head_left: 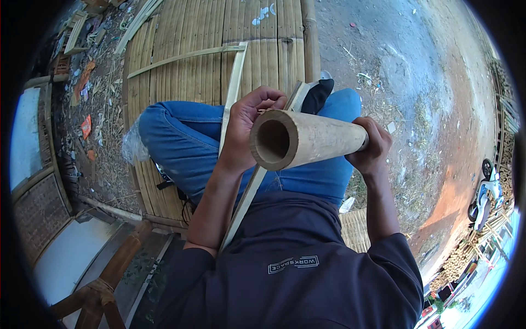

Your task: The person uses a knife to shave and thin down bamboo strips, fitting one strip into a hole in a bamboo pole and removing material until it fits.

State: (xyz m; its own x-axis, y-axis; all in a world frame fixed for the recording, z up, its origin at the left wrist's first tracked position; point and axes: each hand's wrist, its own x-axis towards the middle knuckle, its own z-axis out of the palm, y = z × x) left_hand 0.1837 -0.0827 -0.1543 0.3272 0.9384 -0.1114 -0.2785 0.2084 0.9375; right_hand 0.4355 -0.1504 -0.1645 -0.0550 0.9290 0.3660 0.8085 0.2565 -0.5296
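Observation:
A thick, hollow bamboo tube (pixel 320 140) is raised over my lap, its open end toward the left. My right hand (pixel 372 147) is wrapped round its right end. Just behind the open end, my left hand (pixel 249 123) is closed in a pinch; the tube partly covers its fingertips, and what they hold cannot be made out. A bamboo strip (pixel 245 200) slants from my left elbow, under the tube, to the dark-covered foot (pixel 318 96). A second strip (pixel 234 82) meets a thin, curved crosspiece (pixel 183 61) on the platform.
My crossed legs in blue jeans (pixel 186 129) rest on a slatted bamboo platform (pixel 186 27). More strips (pixel 137 24) lie at its far left. Litter-strewn ground (pixel 87 126) borders the left side; dirt ground (pixel 416 109) and a parked motorbike (pixel 485 194) are right. A bamboo post (pixel 118 257) stands lower left.

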